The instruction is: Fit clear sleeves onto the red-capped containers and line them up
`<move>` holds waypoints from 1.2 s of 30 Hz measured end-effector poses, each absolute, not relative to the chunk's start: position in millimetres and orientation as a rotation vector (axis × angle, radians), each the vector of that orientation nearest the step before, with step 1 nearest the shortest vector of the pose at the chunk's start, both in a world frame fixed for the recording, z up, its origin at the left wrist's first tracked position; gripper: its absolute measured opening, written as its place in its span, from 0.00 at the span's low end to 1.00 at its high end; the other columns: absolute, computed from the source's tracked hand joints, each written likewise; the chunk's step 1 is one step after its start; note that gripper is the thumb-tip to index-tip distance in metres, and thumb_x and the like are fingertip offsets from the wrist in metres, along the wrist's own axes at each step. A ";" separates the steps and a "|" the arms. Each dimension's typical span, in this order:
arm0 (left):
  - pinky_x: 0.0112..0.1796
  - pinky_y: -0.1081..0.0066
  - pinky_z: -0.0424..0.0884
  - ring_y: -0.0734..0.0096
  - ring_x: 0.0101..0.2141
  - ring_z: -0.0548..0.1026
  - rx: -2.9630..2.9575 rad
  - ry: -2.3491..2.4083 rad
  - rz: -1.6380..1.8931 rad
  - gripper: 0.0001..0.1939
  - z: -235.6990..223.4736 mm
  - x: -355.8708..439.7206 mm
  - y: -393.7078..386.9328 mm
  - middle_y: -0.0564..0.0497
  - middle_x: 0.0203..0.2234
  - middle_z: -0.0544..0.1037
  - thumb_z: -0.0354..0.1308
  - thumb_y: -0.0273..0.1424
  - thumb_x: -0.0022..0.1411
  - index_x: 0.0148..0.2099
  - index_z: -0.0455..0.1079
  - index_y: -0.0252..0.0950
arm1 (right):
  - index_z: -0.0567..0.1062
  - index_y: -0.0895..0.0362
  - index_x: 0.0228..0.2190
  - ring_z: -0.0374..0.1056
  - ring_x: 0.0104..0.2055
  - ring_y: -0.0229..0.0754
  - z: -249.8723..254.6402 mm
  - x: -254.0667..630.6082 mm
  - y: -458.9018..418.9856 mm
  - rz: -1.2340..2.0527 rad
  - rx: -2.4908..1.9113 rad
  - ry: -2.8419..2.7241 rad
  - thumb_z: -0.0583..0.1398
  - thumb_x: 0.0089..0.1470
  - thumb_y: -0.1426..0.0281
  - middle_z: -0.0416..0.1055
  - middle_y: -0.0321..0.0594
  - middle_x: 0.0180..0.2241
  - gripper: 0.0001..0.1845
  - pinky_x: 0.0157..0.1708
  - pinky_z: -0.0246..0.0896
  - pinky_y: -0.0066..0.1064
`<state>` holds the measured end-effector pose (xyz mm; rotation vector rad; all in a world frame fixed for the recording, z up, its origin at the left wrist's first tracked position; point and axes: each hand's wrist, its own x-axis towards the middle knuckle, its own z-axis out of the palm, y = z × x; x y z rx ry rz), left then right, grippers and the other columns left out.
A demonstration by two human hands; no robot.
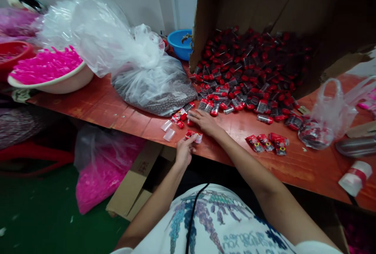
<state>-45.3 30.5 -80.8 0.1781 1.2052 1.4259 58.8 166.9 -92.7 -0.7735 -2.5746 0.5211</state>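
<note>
My left hand [185, 153] is closed near the table's front edge, thumb and fingers pinching a small red printed packet [194, 135]. Just above it, my right hand [206, 123] lies low over the table with its fingers stretched out, the tips at a red piece [190, 122] that they partly cover. Beside those fingertips are another red packet [178, 116] and a loose red cap [180, 125]. Two clear plastic tubes [169, 134] lie left of my left hand.
A tipped cardboard box [202, 23] spills many small clear containers with red caps [249, 70]. A tied bag of dark beads [152, 89] stands to the left. Several red packets [265, 143] lie to the right, near a clear plastic bag [329, 113]. A bowl [67, 83] holds pink pieces.
</note>
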 end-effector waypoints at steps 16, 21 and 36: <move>0.13 0.83 0.55 0.71 0.25 0.78 0.060 1.105 1.394 0.13 -82.3 -34.0 45.8 0.47 0.27 0.80 0.69 0.29 0.44 0.33 0.74 0.31 | 0.65 0.53 0.48 0.67 0.32 0.38 -73.2 127.5 44.1 1.338 -1.186 -1.458 0.56 0.57 0.60 0.68 0.37 0.34 0.19 0.25 0.64 0.27; 0.13 0.82 0.56 0.71 0.24 0.78 0.182 1.116 1.376 0.14 -77.7 -17.7 45.5 0.49 0.25 0.79 0.70 0.31 0.43 0.32 0.73 0.31 | 0.66 0.53 0.46 0.66 0.29 0.36 -77.0 129.0 37.7 1.388 -1.202 -1.276 0.58 0.53 0.59 0.68 0.35 0.33 0.20 0.20 0.62 0.23; 0.28 0.74 0.72 0.73 0.26 0.76 0.462 1.055 1.337 0.15 -61.9 -10.8 37.6 0.51 0.27 0.79 0.69 0.32 0.45 0.35 0.73 0.31 | 0.75 0.52 0.45 0.64 0.29 0.36 -71.5 139.4 34.8 1.404 -1.185 -1.289 0.61 0.49 0.58 0.70 0.38 0.35 0.21 0.19 0.62 0.25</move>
